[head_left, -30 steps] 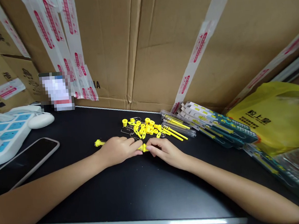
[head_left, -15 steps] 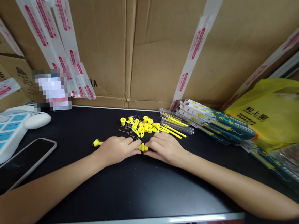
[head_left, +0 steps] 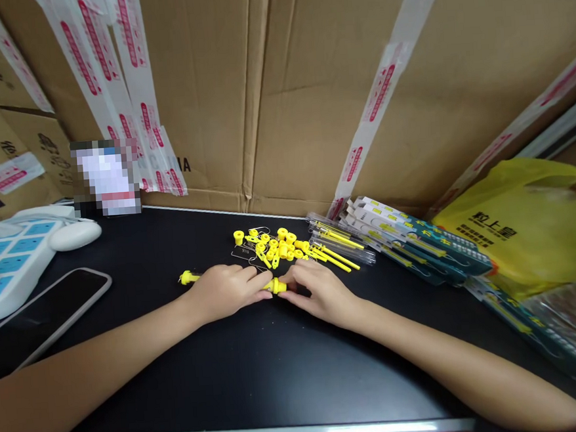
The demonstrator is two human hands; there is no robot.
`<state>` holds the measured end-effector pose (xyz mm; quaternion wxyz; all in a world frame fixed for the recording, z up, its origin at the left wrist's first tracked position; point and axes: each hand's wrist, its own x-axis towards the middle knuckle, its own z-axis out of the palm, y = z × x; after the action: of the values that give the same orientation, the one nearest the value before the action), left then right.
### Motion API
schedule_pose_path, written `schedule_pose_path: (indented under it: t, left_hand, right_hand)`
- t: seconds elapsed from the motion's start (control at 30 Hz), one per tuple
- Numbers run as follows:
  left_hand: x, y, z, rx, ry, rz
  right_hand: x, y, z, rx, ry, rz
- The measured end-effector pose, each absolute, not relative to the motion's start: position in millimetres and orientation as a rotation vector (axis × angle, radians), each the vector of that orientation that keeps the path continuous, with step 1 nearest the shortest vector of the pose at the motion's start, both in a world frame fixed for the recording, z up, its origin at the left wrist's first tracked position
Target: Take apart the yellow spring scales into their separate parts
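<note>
Across the black table, my left hand (head_left: pixel 229 289) is closed round a slim tube-like piece whose yellow end (head_left: pixel 188 277) sticks out to the left of it. Its middle is hidden under the palm. Between both hands shows a yellow plastic cap (head_left: pixel 274 286), apparently on the same piece. My right hand (head_left: pixel 323 289) pinches this cap between thumb and fingers. Just beyond the fingertips lies a heap of small yellow plastic parts (head_left: pixel 283 249), with thin bent metal wires (head_left: pixel 241 251) among them.
Yellow rods (head_left: pixel 338 258) and clear tubes (head_left: pixel 364 253) lie right of the heap, beside stacked printed packages (head_left: pixel 412 233). A yellow plastic bag (head_left: pixel 529 219) stands far right. On the left are a phone (head_left: pixel 53 318) and a white power strip (head_left: pixel 29 250). Cardboard (head_left: pixel 201 103) walls the back.
The right hand's fingers have shifted slightly on the yellow cap, with more of the cap showing. The left hand keeps its hold. The view has tilted a little.
</note>
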<state>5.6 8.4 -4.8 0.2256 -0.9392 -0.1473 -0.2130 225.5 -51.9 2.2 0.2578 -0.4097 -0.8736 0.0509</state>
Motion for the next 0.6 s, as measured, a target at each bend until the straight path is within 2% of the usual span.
schedule_pose_path:
  t: [0.1, 0.4, 0.6]
  left_hand:
    - [5.9, 7.5, -3.2, -2.600, -0.397, -0.597]
    - [5.2, 8.1, -3.8, -2.586, -0.392, -0.622]
    - [5.2, 8.1, -3.5, -2.594, -0.390, -0.613]
  right_hand:
    - [225.8, -52.1, 3.0, -1.111, -2.406, 0.018]
    - [223.8, -52.1, 5.0, -1.177, -2.408, 0.245]
    - [227.1, -50.4, 1.9, -1.120, -2.370, 0.134]
